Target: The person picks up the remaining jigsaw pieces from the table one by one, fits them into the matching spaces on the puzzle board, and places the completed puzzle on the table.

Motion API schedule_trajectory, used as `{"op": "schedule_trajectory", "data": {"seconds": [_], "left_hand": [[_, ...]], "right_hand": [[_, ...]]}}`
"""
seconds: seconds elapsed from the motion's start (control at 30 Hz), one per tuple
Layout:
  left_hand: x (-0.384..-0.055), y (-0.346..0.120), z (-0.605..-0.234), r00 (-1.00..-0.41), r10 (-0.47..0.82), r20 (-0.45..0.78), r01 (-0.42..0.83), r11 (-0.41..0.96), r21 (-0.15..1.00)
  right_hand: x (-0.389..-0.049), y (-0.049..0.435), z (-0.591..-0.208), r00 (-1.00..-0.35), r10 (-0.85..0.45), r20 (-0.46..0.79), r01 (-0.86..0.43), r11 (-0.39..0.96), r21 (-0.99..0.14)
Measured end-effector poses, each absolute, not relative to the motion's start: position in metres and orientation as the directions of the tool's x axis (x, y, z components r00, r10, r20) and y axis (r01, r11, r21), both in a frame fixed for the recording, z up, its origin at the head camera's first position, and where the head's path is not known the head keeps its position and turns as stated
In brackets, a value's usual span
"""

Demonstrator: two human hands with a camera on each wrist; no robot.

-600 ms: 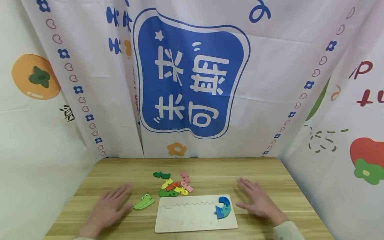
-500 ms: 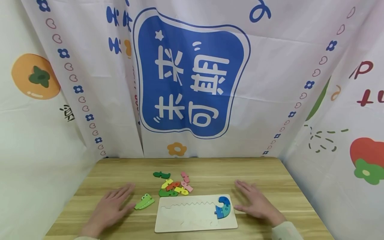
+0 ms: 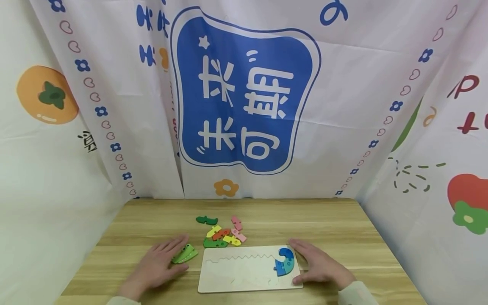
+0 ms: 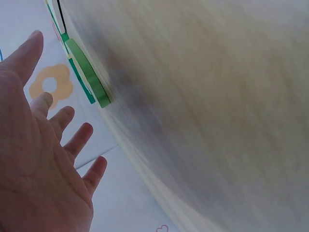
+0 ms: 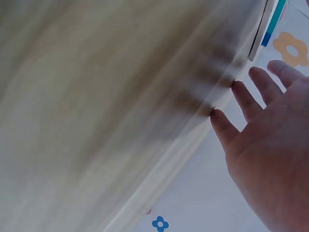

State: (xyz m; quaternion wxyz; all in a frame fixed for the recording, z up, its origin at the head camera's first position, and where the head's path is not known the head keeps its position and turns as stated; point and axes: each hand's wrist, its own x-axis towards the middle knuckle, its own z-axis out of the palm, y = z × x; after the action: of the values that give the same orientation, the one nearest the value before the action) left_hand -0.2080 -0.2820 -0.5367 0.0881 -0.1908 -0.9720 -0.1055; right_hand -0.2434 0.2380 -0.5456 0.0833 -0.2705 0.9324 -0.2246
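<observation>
1 pale, rectangular wooden puzzle board (image 3: 236,273) lies on the wood-grain tabletop (image 3: 297,220), bearing a curved blue-and-teal tail section (image 3: 280,268). The left hand (image 3: 160,260), fingers extended and relaxed, is beside a light-green crocodile-head piece (image 3: 188,255). The right hand (image 3: 320,263), likewise ungrasping, is at the board's right edge.
</observation>
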Motion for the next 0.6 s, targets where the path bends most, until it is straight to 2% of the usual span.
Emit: {"op": "schedule_trajectory", "data": {"seconds": [0.37, 0.6], "left_hand": [[-0.206, -0.285, -0.5374, -0.94, 0.311, 0.14, 0.337, 0.911, 0.236], [-0.2126, -0.2822, -0.5401, -0.94, 0.312, 0.135, 0.337, 0.912, 0.232]], "right_hand": [[-0.2441, 0.237, -0.5487, -0.832, -0.55, -0.068, -0.469, 0.764, -0.442], [-0.2439, 0.2364, -0.5483, -0.835, -0.544, -0.078, -0.46, 0.77, -0.441]]}}
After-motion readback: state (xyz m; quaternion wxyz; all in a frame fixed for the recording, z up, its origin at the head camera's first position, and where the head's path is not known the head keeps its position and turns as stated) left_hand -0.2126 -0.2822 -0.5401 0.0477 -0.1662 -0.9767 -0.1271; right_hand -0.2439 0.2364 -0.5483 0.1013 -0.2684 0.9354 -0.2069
